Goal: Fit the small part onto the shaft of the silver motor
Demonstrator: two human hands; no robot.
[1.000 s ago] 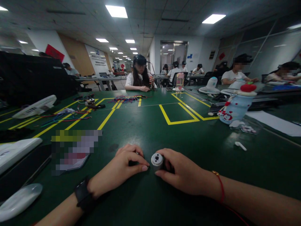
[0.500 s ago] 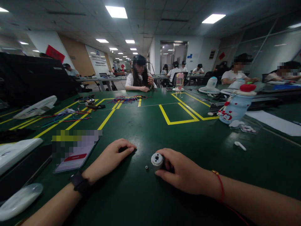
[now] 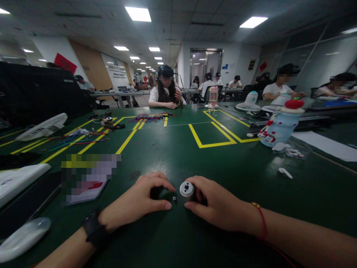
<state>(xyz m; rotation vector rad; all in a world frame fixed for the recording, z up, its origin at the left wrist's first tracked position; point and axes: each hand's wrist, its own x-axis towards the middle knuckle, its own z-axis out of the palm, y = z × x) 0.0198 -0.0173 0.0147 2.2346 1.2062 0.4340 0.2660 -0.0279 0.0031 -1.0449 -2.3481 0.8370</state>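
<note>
Dark green surface [image 3: 178,149], yellow tape lines, open office under ceiling panels. Right hand [image 3: 216,203]: fingers gripping small grey cylinder [image 3: 186,189]. Left hand [image 3: 139,201]: fingers curled beside tiny ring [image 3: 174,198].

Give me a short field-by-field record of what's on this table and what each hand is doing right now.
surface: dark green table with yellow tape lines
right hand: wrapped around a small grey cylinder part, lying on the table
left hand: curled on the table over a dark object, not clear what
between the hands: tiny ring-shaped piece, loose on the table
left of hands: phone
far right: white earbud, light blue bottle
beyond: coloured wires, seated people
</note>
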